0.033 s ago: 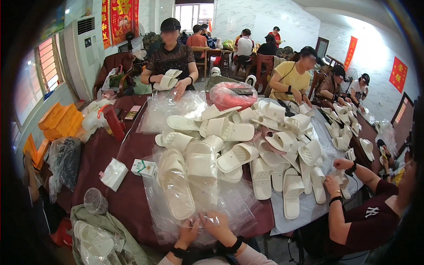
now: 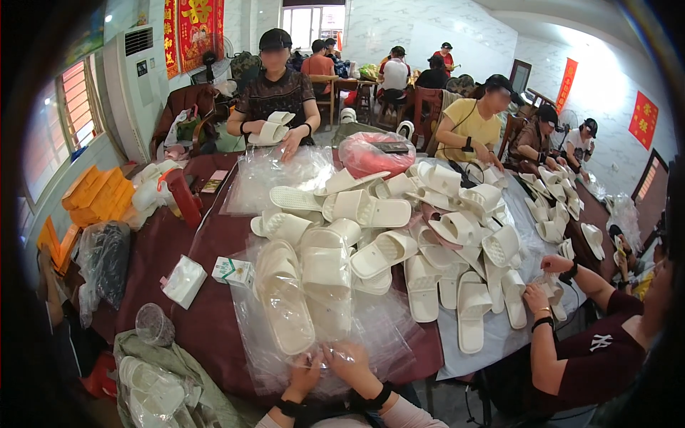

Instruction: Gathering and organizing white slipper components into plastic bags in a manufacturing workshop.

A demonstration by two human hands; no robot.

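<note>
A pair of cream slippers [image 2: 284,303] lies in front of me inside a clear plastic bag [image 2: 332,329], their soles pointing my way. At the bag's near edge my left hand [image 2: 305,375] is closed, its fingers pinching the film. Close beside it, my right hand [image 2: 349,361] is also closed on the same edge. More flat clear bags [image 2: 389,342] are spread underneath, on the dark red tablecloth. Beyond the bagged pair and to its right, loose cream slippers [image 2: 382,255] are heaped up.
Left of the bags are a small carton [image 2: 232,272], a tissue pack [image 2: 184,282] and a clear plastic cup [image 2: 155,325]. A sack [image 2: 228,403] with bagged slippers stands at lower left. Co-workers sit across and at right, one with a hand [image 2: 536,296] by the slippers.
</note>
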